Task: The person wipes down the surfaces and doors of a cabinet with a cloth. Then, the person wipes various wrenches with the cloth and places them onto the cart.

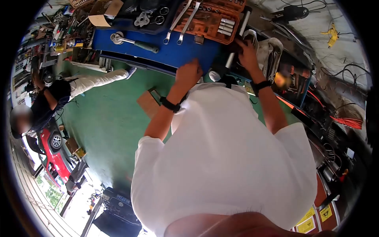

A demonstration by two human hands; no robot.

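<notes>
My left hand (188, 74) is closed at the front edge of the blue mat (166, 55); what its curled fingers hold, if anything, is hidden. Beside the lower right corner of the orange socket case (211, 29), my right hand (248, 57) reaches forward with its fingers apart and nothing visible in them. A ratchet with a green handle (146, 46) lies on the mat. Two long ring wrenches (187, 24) rest across the left part of the case, their ends on the mat. Near the case's front edge sits a small metal cylinder (199, 39).
A black tray with metal parts (148, 15) and an open cardboard box (103, 14) stand at the back. Another person (51, 94) is at the left, near a cluttered bench. A cart with tools (294, 79) is on the right. Green floor (106, 114) shows below the bench.
</notes>
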